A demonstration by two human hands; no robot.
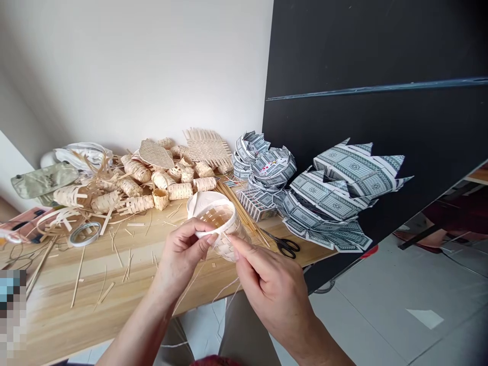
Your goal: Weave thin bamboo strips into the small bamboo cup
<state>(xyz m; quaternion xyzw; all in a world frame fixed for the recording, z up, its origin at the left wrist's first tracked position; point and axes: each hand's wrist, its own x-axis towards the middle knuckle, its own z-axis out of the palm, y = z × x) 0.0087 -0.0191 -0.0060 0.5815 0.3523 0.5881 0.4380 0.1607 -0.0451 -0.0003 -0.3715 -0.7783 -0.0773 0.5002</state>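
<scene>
Basket (pixel 224 250), left of the scissors (pixel 287 248), has its rim pinched by the left hand (pixel 186 248), the right hand's (pixel 271 278) hold unclear; rim-binding seems underway, probably calling for drawing slack thread (pixel 225 287) taut.

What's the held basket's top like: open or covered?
Open: nothing covers the basket on top, and its woven inside shows.

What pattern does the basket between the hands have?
The basket has a pale, checkered over-and-under weave, seen best in the head view, the only one.
</scene>
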